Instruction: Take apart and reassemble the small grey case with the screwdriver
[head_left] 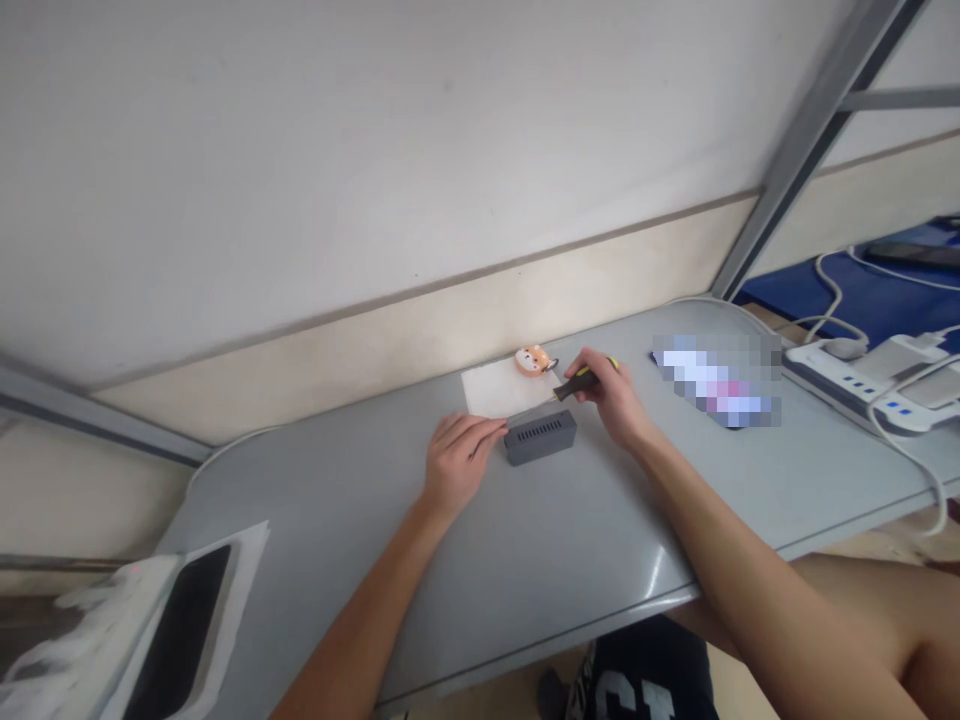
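Observation:
My right hand (607, 400) is closed around the black and yellow handle of a screwdriver (576, 384). Its thin shaft slants down to the left, over the top edge of a dark grey slotted box (541, 437). The box lies on the grey table, a row of narrow slots on its upper side. At the left end of the box is my left hand (456, 460), fingers pinched together close to the screwdriver's tip. Whatever those fingers hold is too small or hidden to make out.
Behind the box lie a white sheet (484, 390) and an orange-and-white animal-face trinket (532, 361). A phone with a blurred screen (712, 385) and a white power strip (862, 385) with cables are to the right. Front left, a black phone (180, 630) lies on white paper.

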